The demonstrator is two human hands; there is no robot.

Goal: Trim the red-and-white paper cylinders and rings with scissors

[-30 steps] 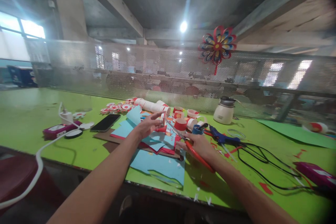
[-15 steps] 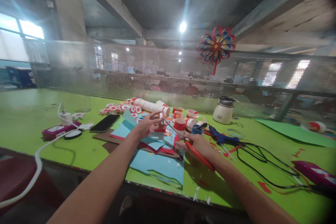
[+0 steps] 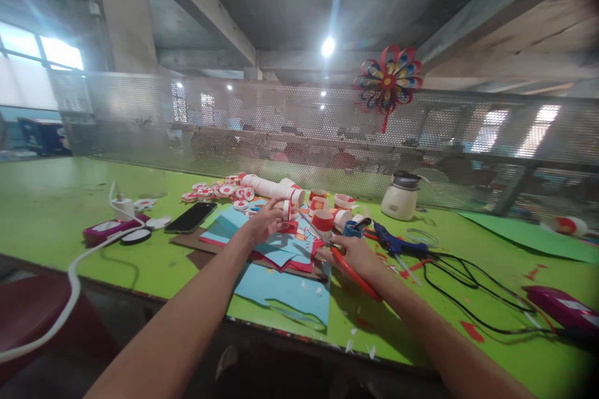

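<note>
My left hand [image 3: 262,222] reaches over a pile of blue and red paper sheets [image 3: 276,250] and pinches a small white and red paper piece [image 3: 286,209] at its fingertips. My right hand [image 3: 352,252] grips red-handled scissors [image 3: 347,271]. Their blades point up and left toward the paper piece, with the tips close to it. A larger blue sheet [image 3: 285,293] lies on the green table [image 3: 51,199] in front of the pile, near the front edge.
Red and white paper rings [image 3: 322,219] and a white tube [image 3: 269,187] lie behind the pile. Left of it are a phone [image 3: 191,217] and a pink power strip [image 3: 108,229]. A blue glue gun [image 3: 393,240], black cables [image 3: 468,287] and a white pot [image 3: 400,202] sit to the right. A mesh fence [image 3: 299,131] backs the table.
The blue sheet that stood up beside my left hand has dropped flat onto the pile. Both hands have stayed almost in place over the paper.
</note>
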